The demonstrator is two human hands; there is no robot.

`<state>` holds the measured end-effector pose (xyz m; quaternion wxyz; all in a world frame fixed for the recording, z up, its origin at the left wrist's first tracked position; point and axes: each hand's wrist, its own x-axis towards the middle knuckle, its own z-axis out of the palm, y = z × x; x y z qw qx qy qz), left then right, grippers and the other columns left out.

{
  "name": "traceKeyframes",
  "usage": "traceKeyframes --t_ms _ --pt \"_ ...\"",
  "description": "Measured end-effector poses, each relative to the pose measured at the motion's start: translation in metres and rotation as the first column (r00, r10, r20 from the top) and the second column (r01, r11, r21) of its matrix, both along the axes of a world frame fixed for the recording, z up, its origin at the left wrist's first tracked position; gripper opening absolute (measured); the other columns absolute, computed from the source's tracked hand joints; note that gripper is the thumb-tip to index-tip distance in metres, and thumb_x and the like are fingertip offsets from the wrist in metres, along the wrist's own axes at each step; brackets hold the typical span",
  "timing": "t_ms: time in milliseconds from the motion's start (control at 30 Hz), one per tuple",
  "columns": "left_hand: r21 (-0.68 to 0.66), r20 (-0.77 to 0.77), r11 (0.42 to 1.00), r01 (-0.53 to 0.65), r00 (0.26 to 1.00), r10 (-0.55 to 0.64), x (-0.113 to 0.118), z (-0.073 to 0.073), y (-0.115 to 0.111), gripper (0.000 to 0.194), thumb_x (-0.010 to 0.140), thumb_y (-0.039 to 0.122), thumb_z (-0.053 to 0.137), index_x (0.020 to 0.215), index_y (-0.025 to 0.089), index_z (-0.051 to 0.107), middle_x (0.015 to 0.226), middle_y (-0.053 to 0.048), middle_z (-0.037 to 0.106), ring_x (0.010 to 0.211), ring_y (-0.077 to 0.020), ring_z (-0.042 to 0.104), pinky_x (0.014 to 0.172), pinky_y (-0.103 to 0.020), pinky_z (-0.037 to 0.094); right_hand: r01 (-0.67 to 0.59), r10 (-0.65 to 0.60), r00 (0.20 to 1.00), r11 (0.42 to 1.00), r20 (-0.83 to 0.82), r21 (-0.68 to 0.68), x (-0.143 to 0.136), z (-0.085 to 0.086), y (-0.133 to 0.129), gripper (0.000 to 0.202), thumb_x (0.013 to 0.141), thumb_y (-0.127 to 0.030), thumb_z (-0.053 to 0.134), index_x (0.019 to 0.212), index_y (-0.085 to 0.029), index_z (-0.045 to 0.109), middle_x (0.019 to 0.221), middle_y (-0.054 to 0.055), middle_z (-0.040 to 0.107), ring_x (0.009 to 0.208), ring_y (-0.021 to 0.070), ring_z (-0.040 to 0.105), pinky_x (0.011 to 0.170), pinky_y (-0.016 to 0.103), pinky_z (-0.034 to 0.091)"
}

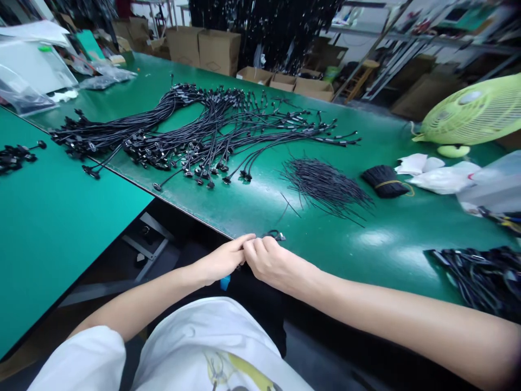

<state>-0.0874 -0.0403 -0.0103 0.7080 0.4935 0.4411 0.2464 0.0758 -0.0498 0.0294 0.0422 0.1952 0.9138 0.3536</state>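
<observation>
Both hands meet at the near edge of the green table (pixel 325 244). My left hand (pixel 226 259) has its fingers closed around part of a short black cable, mostly hidden. My right hand (pixel 264 262) is closed against it, on the same cable. A looped end of the black cable (pixel 273 235) with a connector shows just beyond my fingers. Farther back lies a large spread of black cables (pixel 215 125) with connectors. A pile of thin black ties (pixel 325 184) rests to the right of them.
Right side: a dark bundle with a yellow band (pixel 386 182), white plastic bags (pixel 442 176), a green fan (pixel 472 111) and bundled cables (pixel 484 274). More connectors (pixel 18 156) lie far left. Cardboard boxes (pixel 220 50) stand behind the table.
</observation>
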Motion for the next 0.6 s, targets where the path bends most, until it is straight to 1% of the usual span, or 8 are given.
traceKeyframes --t_ms 133,233,300,400,433,500,533,600 --pt "0.035 0.038 0.999 0.001 0.999 -0.002 -0.001 0.008 0.002 0.056 0.076 0.010 0.047 0.130 0.021 0.056 0.109 -0.004 0.067 0.103 -0.0209 0.055 0.099 -0.037 0.039 0.107 -0.125 0.978 0.987 -0.166 -0.117 0.001 -0.009 0.013 0.025 0.082 -0.002 0.038 0.070 -0.014 0.056 0.060 0.003 0.046 0.051 0.0155 0.039 0.052 0.032 0.020" --pt "0.085 0.108 0.983 -0.165 0.982 0.156 0.006 0.006 0.010 0.046 0.085 0.020 0.047 0.131 0.018 0.055 0.125 -0.007 0.061 0.117 -0.0226 0.051 0.107 -0.037 0.034 0.131 -0.254 0.870 0.945 -0.422 -0.299 -0.003 -0.015 0.025 0.022 0.085 -0.006 0.039 0.072 -0.015 0.054 0.062 0.003 0.050 0.051 0.0131 0.039 0.053 0.030 0.021" --pt "0.115 0.224 0.951 -0.289 0.940 0.258 0.009 0.003 0.016 0.041 0.092 0.029 0.043 0.127 0.016 0.058 0.127 -0.010 0.059 0.120 -0.0233 0.050 0.108 -0.037 0.034 0.117 -0.400 0.677 0.887 -0.618 -0.446 -0.010 -0.021 0.029 0.024 0.091 -0.013 0.038 0.073 -0.016 0.054 0.067 0.002 0.053 0.056 0.0120 0.043 0.055 0.027 0.026" --pt "0.274 0.319 0.891 -0.363 0.908 0.271 0.006 0.005 0.021 0.036 0.093 0.034 0.044 0.117 0.019 0.066 0.129 -0.009 0.055 0.122 -0.0244 0.048 0.106 -0.037 0.036 -0.136 -0.676 0.207 0.696 -0.708 -0.705 -0.020 -0.031 0.026 0.030 0.097 -0.030 0.037 0.074 -0.017 0.052 0.071 0.001 0.054 0.062 0.0112 0.046 0.060 0.024 0.032" --pt "0.385 0.281 0.857 -0.342 0.928 0.243 0.002 0.007 0.021 0.032 0.092 0.032 0.048 0.113 0.021 0.069 0.129 -0.009 0.054 0.121 -0.0246 0.047 0.105 -0.037 0.036 -0.271 -0.756 0.096 0.607 -0.648 -0.747 -0.021 -0.033 0.024 0.032 0.097 -0.035 0.037 0.075 -0.017 0.051 0.070 0.000 0.053 0.061 0.0110 0.045 0.059 0.023 0.033" --pt "0.635 0.113 0.752 -0.178 0.984 0.137 -0.007 0.011 0.018 0.025 0.090 0.027 0.053 0.102 0.026 0.074 0.118 -0.008 0.056 0.113 -0.0234 0.048 0.101 -0.036 0.037 -0.465 -0.860 0.018 0.444 -0.510 -0.766 -0.017 -0.035 0.022 0.033 0.095 -0.041 0.041 0.073 -0.018 0.050 0.067 -0.002 0.048 0.058 0.0106 0.041 0.057 0.023 0.032" --pt "0.713 0.024 0.698 -0.067 0.997 0.072 -0.012 0.012 0.016 0.024 0.089 0.025 0.054 0.099 0.027 0.076 0.111 -0.007 0.058 0.106 -0.0223 0.050 0.098 -0.036 0.038 -0.502 -0.882 -0.003 0.409 -0.471 -0.762 -0.012 -0.033 0.021 0.033 0.094 -0.041 0.043 0.072 -0.018 0.050 0.066 -0.002 0.047 0.059 0.0106 0.040 0.058 0.023 0.033" --pt "0.796 -0.190 0.569 0.206 0.978 -0.089 -0.019 0.012 0.010 0.027 0.089 0.019 0.052 0.095 0.029 0.077 0.091 -0.007 0.059 0.088 -0.0194 0.050 0.089 -0.035 0.040 -0.480 -0.887 -0.008 0.409 -0.462 -0.776 0.002 -0.026 0.021 0.030 0.091 -0.038 0.048 0.069 -0.018 0.050 0.065 -0.002 0.047 0.062 0.0110 0.041 0.061 0.023 0.033"
